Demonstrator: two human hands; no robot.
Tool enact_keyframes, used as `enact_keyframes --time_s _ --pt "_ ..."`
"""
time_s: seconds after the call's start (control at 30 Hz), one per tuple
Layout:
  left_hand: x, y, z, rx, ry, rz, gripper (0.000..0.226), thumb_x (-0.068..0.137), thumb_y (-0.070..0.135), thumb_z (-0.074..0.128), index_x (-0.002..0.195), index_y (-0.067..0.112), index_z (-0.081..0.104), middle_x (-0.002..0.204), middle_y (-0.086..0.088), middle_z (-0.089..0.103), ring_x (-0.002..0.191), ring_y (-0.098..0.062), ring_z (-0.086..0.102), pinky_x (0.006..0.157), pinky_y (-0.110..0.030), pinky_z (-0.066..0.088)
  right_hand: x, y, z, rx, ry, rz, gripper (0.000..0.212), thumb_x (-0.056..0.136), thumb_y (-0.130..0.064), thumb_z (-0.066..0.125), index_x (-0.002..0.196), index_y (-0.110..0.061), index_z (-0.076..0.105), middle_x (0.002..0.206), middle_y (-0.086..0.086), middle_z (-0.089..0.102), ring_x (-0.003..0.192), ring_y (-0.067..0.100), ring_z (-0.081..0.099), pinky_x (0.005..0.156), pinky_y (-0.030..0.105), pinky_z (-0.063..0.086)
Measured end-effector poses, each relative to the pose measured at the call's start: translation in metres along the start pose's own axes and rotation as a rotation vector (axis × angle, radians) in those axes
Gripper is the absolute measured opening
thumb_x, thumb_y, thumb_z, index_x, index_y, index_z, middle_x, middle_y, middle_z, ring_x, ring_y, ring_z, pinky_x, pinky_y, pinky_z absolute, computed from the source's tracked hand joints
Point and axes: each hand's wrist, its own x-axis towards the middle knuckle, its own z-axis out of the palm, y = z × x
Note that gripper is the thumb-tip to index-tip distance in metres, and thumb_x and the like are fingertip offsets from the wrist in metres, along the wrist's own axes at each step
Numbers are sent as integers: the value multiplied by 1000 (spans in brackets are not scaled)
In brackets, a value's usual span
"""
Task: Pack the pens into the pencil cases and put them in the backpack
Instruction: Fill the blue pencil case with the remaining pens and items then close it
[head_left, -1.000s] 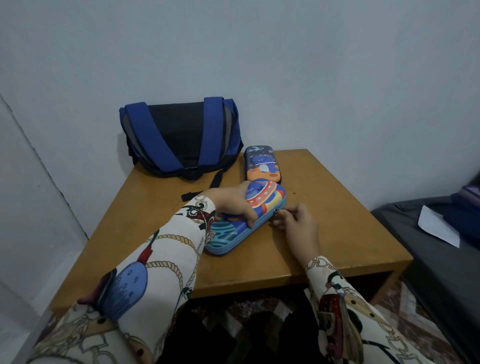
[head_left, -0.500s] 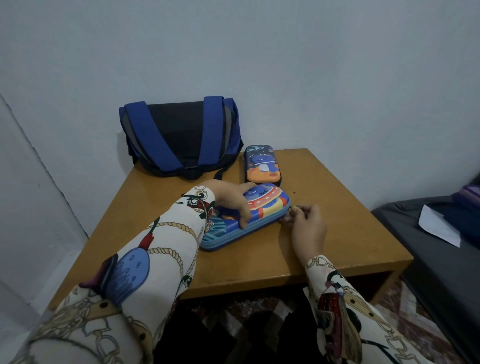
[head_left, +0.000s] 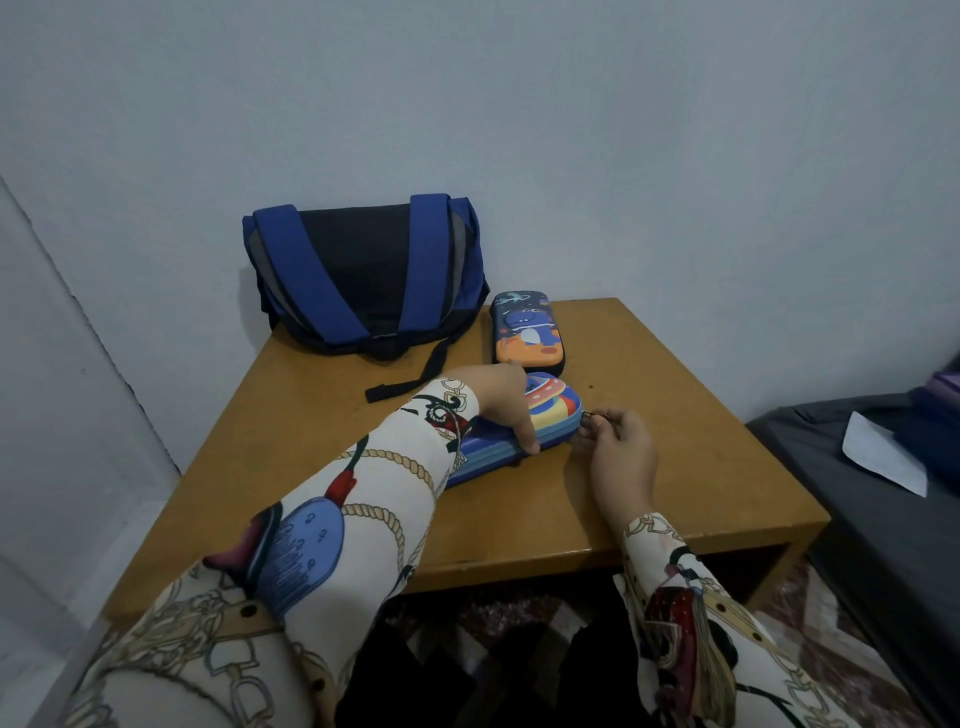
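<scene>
— Where's the pencil case being worked on?

— The light-blue pencil case (head_left: 540, 421) lies flat near the middle of the wooden table (head_left: 675, 457), slanted, its far end pointing toward the right edge. The left hand (head_left: 501, 400) lies over its top, fingers curled down the near side, fingertips at the seam, gripping it.

— And the other hand?

— The right hand (head_left: 621, 447) sits just beside the case's right end, on the table. Its thumb and forefinger are pinched together on a small dark thing at the case's corner; it looks like the zipper pull (head_left: 589, 415), though it is too small to be sure. The other fingers are curled in.

— Is the case closed?

— The two halves lie together; I cannot tell how far the zip runs.

— What else is on the table?

— A second pencil case (head_left: 527, 327), dark with an orange lower part, lies shut toward the back edge, just beyond the first. The blue and black backpack (head_left: 363, 275) stands at the back left corner against the wall, one strap trailing toward the left hand.
</scene>
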Motion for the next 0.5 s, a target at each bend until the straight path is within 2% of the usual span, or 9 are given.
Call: enact_keyframes --time_s 0.1,0.17,0.37,0.5 --pt "-3 0 -1 34 -11 23 86 71 45 80 137 11 36 124 -6 54 100 -20 53 70 -29 42 0 0 1 -13 19 -10 16 102 -5 46 98 -12 59 83 -1 63 76 8 62 64 15 52" --pt "-4 -2 0 67 4 39 85 71 41 81 137 12 36 126 -6 52 102 -20 52 73 -30 44 0 1 0 -17 30 -24 15 101 -6 48 97 -14 60 84 -3 63 79 8 62 62 14 48" --pt "-5 -11 -2 66 35 82 100 65 28 87 145 17 26 138 -5 45 117 -25 49 92 -40 50 0 2 1 -34 35 -51 16 100 -8 52 95 -19 62 89 -3 64 86 13 63 74 29 52" --pt "-9 -10 -3 74 28 122 108 65 20 86 149 22 18 143 -5 40 121 -26 47 94 -41 50 0 1 0 -4 59 -54 16 100 -8 51 95 -19 62 89 -5 63 82 9 62 68 21 50"
